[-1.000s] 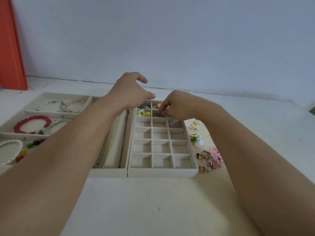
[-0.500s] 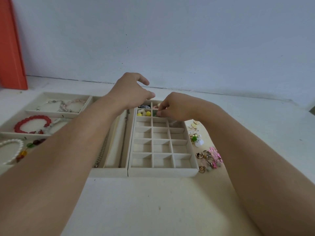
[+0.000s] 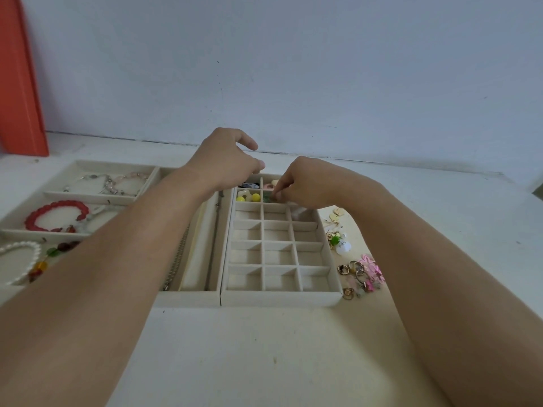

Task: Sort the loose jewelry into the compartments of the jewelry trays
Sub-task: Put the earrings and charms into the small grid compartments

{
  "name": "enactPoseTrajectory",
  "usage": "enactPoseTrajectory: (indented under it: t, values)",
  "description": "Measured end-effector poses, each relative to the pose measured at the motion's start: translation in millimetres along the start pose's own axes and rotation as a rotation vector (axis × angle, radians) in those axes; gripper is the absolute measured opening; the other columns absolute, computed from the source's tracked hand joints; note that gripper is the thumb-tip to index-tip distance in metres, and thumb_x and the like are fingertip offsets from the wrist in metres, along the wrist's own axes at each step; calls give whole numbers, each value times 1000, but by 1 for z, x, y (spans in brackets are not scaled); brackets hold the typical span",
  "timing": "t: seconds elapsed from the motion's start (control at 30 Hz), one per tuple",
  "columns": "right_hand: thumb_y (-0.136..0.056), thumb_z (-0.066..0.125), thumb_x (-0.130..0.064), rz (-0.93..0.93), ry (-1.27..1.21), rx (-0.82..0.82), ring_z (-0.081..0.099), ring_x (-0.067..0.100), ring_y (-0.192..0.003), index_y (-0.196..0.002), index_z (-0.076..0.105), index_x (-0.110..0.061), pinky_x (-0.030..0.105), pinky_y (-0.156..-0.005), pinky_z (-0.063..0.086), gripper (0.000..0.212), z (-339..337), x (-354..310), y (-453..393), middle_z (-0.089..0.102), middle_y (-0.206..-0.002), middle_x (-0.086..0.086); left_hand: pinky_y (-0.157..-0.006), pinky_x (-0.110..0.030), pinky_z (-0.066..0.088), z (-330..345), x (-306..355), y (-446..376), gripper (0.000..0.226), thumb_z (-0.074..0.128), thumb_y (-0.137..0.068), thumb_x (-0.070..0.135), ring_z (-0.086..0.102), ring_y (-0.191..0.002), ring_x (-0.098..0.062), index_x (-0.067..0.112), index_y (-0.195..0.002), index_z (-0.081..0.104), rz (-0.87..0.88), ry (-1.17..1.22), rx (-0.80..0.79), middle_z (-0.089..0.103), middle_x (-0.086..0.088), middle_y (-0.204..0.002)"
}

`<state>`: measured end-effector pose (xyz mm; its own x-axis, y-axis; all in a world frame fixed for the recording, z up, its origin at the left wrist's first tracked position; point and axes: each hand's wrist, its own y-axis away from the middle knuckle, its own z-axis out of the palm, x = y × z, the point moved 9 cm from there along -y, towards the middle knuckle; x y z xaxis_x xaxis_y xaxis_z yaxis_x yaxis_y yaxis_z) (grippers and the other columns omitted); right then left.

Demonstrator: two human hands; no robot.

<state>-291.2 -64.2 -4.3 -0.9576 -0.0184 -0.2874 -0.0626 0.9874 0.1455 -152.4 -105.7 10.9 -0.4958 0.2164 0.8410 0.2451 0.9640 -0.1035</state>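
place: plain indoor room, likely a home, exact kind unclear | cues: bare pale wall (image 3: 293, 69) meeting a white tabletop (image 3: 264, 348) | orange panel (image 3: 20, 83) at far left | cream jewelry trays (image 3: 279, 299) and loose jewelry (image 3: 360, 274), no shop fittings or tools
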Motion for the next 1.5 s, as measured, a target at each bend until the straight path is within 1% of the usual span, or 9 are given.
enactPoseTrajectory:
  t: [0.33,0.5,0.73,0.9,1.03,1.17,1.3,1.4,1.5]
  values:
    - [-96,62,-27,13,-49,178,58,0,-61,-98,76,-34,21,-54,39,16,-52,16,22,65,-77,-17,-65,-27,48,10,9,9,28,75,-87,22,70,-81,-15,24,-113,66,34,-61,-47,74,1,-92]
    - [-96,63,-23,62,-104,205,51,-6,-35,-95,76,-32,14,-40,39,16,-69,42,38,75,-81,-8,-66,-26,48,25,16,16,28,75,-88,22,71,-79,-14,23,-114,66,64,-73,-150,75,6,-88]
    - [-92,70,-19,247,13,128,71,13,-78,-97,73,-35,33,-80,57,17,-55,106,56,72,-91,-8,-67,-28,51,52,15,22,16,66,-92,14,72,-94,-21,24,-104,68,78,-128,-328,76,1,-91]
    - [-95,54,-4,327,-6,237,64,15,-100,-114,72,-29,36,-93,54,36,-65,146,55,72,-108,-7,-59,-24,45,57,14,22,20,58,-94,11,72,-95,-15,27,-100,68,99,-160,-336,76,15,-82]
    - [-99,46,-2,328,44,170,55,21,-126,-136,62,-24,32,-104,44,45,-52,165,44,59,-140,-1,-50,-17,42,54,16,19,25,57,-93,8,71,-91,-12,29,-98,69,124,-152,-289,75,18,-80]
    - [-105,43,-11,305,100,66,39,21,-143,-148,49,-22,31,-112,32,45,-33,172,32,39,-158,-2,-62,-25,49,47,19,16,22,60,-92,13,71,-89,-13,32,-98,70,152,-107,-209,75,16,-81]
    - [-103,51,-18,288,70,57,54,21,-124,-140,57,-23,29,-100,42,38,-21,167,23,57,-142,0,-71,-33,53,51,17,14,15,65,-91,19,70,-84,-19,32,-97,70,162,-106,-214,74,17,-79]
    - [-97,63,-28,279,26,83,57,16,-99,-130,63,-21,28,-86,46,33,-19,161,20,71,-115,-2,-52,-20,43,55,15,14,9,68,-91,23,58,-57,-5,32,-95,70,179,-91,-228,73,18,-76]
    - [-91,72,-34,271,9,101,58,12,-86,-119,68,-21,27,-77,44,31,-19,155,20,72,-101,-4,-48,-17,38,56,15,14,6,72,-90,28,51,-47,2,31,-95,70,185,-90,-223,72,18,-75]
